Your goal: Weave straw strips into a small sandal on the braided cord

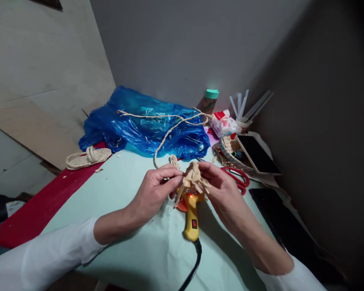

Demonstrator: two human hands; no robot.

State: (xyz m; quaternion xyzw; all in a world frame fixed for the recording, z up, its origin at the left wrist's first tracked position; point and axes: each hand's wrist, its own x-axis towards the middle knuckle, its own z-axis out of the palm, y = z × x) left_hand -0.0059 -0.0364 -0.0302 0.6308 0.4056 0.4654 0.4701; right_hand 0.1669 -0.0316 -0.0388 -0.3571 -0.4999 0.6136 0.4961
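Fibre piece (194, 173), tan, one: raised over the worktop (157, 246), above the head of a yellow glue gun (191, 213).

Left hand (157, 186): closed, thumb and fingers pinching the piece's left side. Right hand (218, 184): curled on its right side, gripping; some fingertips hidden.

Condition: part-made, by judgement. Top gathered into a compact twist; lower strips loose and splayed, apparently left to be secured or trimmed. Glue gun's light lit; whether glue is applied, cannot tell.

Rope (155, 155): one length, running from behind the left hand onto a blue plastic bag (145, 137).

Rope bundle (89, 157): wound, on a red strip (57, 198) at the worktop's left.

Room: widest at left, pale surface reaching the red strip. Right side tight: red-handled scissors (246, 182) near the right hand, tablet (257, 152) and black slab (279, 222) beyond. Far edge bounded by the bag; near side crossed by the gun's cord (195, 264).
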